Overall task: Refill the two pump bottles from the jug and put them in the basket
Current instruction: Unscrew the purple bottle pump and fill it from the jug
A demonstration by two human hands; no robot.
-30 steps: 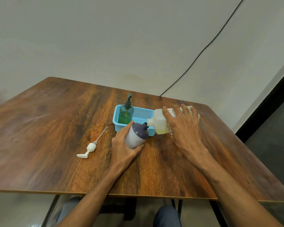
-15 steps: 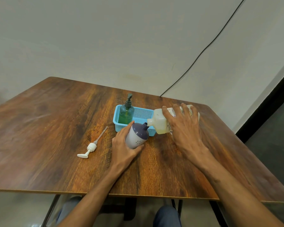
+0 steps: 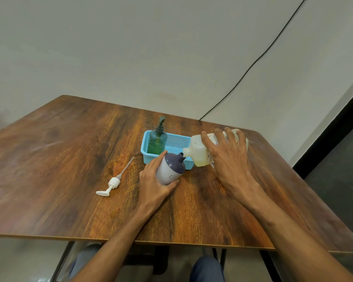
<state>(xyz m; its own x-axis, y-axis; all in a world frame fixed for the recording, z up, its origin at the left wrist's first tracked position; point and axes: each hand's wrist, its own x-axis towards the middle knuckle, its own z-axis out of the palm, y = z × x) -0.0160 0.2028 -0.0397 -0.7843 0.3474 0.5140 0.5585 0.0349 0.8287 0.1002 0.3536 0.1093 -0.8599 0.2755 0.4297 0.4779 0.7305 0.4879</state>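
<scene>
Left hand [image 3: 151, 185]: grip wraps purple bottle [image 3: 171, 167].
Right hand [image 3: 230, 161]: grip holds tilted jug [image 3: 198, 151].
Basket [image 3: 144, 147]: 12 o'clock of purple bottle, well inside tabletop [image 3: 49, 159] edges.

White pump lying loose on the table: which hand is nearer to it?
Left. The left hand grips the purple-topped bottle just to the right of the pump; the right hand holds the tilted jug farther right, beyond that bottle.

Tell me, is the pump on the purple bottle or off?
Off. The purple bottle's neck is bare, and a white pump lies on the table beside it.
</scene>
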